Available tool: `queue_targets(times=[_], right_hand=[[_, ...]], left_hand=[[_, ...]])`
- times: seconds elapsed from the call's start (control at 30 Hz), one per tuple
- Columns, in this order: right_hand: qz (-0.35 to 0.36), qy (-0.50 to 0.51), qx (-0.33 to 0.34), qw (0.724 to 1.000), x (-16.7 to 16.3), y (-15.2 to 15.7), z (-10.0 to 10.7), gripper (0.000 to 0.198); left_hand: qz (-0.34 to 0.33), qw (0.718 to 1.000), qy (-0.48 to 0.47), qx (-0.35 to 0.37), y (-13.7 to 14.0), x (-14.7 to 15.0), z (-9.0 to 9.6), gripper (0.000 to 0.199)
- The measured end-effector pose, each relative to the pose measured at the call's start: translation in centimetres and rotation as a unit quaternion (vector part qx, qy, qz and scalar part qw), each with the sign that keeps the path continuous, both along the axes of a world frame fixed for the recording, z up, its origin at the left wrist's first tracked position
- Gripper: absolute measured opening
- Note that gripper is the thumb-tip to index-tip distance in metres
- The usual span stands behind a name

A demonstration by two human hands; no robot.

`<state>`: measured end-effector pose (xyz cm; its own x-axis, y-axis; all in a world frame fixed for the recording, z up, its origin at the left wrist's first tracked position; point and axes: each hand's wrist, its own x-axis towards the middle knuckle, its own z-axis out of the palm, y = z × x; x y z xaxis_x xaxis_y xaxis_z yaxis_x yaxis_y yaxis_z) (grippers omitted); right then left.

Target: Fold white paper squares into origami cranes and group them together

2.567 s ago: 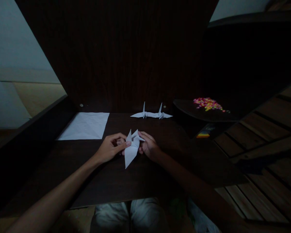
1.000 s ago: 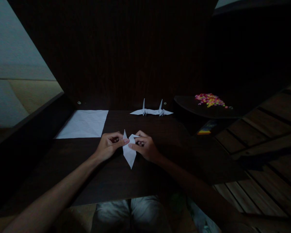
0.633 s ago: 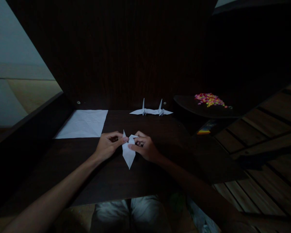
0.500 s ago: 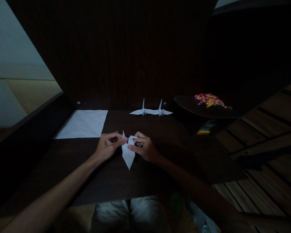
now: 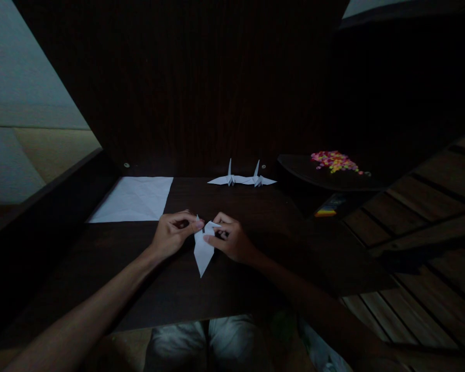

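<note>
From far away, I saw the left hand (image 5: 168, 235) and right hand (image 5: 232, 242) pinching the folded paper (image 5: 204, 254) in their fingers over the middle of the table (image 5: 166, 294), likely to keep it steady, with two paper birds (image 5: 243, 180) far back, maybe safe from bumps.

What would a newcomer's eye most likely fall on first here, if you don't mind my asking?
Probably the heap of small pink and yellow pieces on the curved shelf at right, the brightest colour in a dark scene. Next might come the white origami crane at the centre, held by the left hand and right hand. Beyond it, two more white cranes stand side by side near the back panel.
</note>
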<state>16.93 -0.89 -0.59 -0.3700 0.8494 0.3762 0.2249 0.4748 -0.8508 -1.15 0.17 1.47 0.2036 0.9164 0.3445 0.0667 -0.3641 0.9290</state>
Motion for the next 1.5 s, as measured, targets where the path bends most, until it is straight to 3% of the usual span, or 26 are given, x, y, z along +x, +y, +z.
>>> queue_targets(times=[0.1,0.4,0.6,0.93,1.13,1.3,1.5], right_hand=[[0.000,-0.010,0.016,1.000,-0.01,-0.05,0.03,0.014],[-0.004,-0.027,0.042,0.999,0.10,0.08,-0.24,0.015],[-0.007,-0.047,0.064,0.997,-0.01,-0.03,-0.23,0.015],[-0.007,-0.056,0.090,0.994,-0.14,0.08,-0.29,0.013],[-0.066,-0.043,0.152,0.985,-0.01,0.24,-0.01,0.015],[-0.146,-0.024,0.228,0.962,0.18,0.48,-0.04,0.013],[-0.154,-0.019,0.253,0.955,0.35,0.80,-0.58,0.011]], left_hand=[[-0.015,1.000,0.003,0.008,-0.01,-0.04,0.06,0.014],[0.056,0.998,0.001,-0.007,0.12,-0.10,-0.29,0.012],[0.017,0.999,0.006,0.027,0.18,-0.31,-0.23,0.012],[0.032,0.999,0.002,0.009,0.37,-0.72,-0.52,0.020],[0.040,0.998,0.024,0.042,0.39,-0.61,-0.29,0.032],[0.009,0.999,0.016,-0.027,0.35,-0.35,-0.46,0.026],[-0.122,0.980,0.068,-0.142,0.27,0.07,-0.79,0.027]])
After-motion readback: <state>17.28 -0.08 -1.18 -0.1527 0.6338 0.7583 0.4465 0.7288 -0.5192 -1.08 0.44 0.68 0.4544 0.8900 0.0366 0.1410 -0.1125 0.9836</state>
